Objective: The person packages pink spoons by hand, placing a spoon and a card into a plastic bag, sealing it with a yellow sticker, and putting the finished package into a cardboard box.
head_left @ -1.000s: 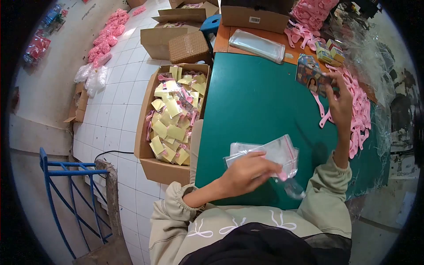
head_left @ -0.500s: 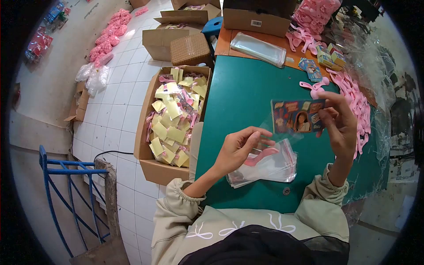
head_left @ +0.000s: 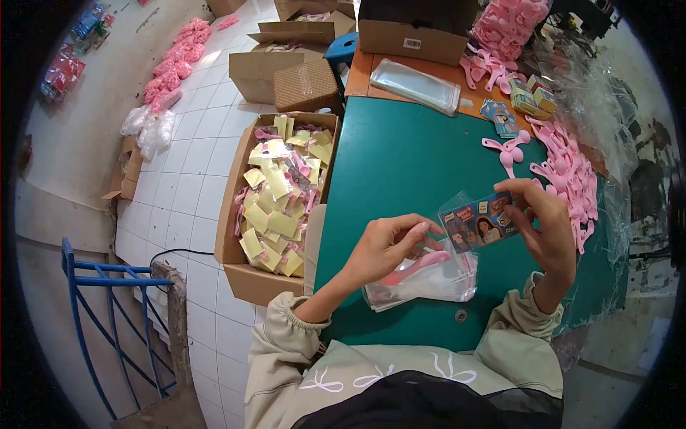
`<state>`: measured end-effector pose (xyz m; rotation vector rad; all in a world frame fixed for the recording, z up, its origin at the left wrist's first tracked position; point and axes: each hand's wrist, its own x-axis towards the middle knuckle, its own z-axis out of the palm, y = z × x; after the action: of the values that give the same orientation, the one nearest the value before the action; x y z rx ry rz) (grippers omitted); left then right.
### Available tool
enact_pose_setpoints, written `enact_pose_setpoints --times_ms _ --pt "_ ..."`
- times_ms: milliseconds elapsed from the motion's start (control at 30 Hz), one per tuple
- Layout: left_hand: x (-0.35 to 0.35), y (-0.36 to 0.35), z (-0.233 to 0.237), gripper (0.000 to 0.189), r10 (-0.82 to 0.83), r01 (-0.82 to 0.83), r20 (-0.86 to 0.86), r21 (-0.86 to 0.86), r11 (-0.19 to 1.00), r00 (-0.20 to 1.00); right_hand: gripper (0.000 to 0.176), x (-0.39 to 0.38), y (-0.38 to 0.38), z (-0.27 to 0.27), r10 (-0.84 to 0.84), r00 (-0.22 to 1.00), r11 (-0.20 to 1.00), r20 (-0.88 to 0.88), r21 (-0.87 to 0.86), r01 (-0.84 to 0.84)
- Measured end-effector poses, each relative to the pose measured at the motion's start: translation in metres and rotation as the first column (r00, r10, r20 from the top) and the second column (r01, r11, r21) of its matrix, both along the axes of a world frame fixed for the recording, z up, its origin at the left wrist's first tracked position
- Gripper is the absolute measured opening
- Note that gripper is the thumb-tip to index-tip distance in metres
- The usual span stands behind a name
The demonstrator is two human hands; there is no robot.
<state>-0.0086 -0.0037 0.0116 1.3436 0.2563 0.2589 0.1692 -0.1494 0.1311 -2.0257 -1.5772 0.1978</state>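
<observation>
My right hand [head_left: 543, 222] pinches a printed card [head_left: 477, 223] with dark, colourful artwork by its right end. Clear film of a plastic bag [head_left: 457, 203] shows around the card's left end. My left hand [head_left: 395, 244] is at that side, thumb and fingers closed on the bag's edge. Just under the left fingers is a pink plastic spoon [head_left: 416, 267], over a stack of clear plastic bags [head_left: 450, 283] on the green tabletop [head_left: 389, 157].
Loose pink spoons [head_left: 509, 151] and a long heap of spoons [head_left: 568, 171] lie at the right. More cards [head_left: 500, 118] lie farther back, near a pack of clear sleeves [head_left: 414, 86]. A carton [head_left: 232, 247] of filled packets stands left of the table.
The card has moved down and slightly left, tilting its right end upward, and its left end now overlaps the bag film beside my left fingers. The pink spoon shows more fully.
</observation>
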Motion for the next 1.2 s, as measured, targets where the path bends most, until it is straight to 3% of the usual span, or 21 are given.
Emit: enact_pose_setpoints --times_ms 133,333,533,633,833,1033,1200 --pt "-0.003 0.004 0.012 0.03 -0.029 0.028 -0.041 -0.016 0.999 0.999 0.031 -0.002 0.004 -0.003 -0.113 0.992 0.993 -0.047 -0.025 0.112" --pt "-0.005 0.005 0.018 0.03 -0.044 0.044 0.003 0.02 0.999 0.999 0.032 0.002 0.007 -0.009 -0.057 0.998 0.998 -0.033 -0.023 0.057" --pt "-0.005 0.006 0.009 0.033 -0.035 0.036 0.026 -0.056 0.998 0.999 0.03 0.017 0.011 -0.017 0.038 0.952 0.999 -0.303 0.006 -0.038" --pt "-0.007 0.004 0.007 0.033 -0.031 0.032 0.024 -0.06 0.998 0.999 0.03 0.01 0.013 -0.01 -0.055 0.87 0.998 -0.49 -0.065 0.026" --pt "-0.008 0.002 0.007 0.032 -0.013 0.015 0.03 -0.057 0.998 0.999 0.028 0.016 0.008 -0.012 0.005 0.854 1.0 -0.52 -0.011 -0.013" --pt "-0.009 0.0 0.007 0.031 0.015 -0.013 0.044 -0.045 0.999 0.999 0.026 0.008 0.016 -0.012 -0.075 0.906 0.996 -0.416 -0.068 0.051" --pt "-0.01 -0.003 0.011 0.03 0.033 -0.031 0.079 -0.038 0.999 0.996 0.025 0.015 0.016 -0.022 -0.008 0.96 0.999 -0.281 -0.047 -0.005"
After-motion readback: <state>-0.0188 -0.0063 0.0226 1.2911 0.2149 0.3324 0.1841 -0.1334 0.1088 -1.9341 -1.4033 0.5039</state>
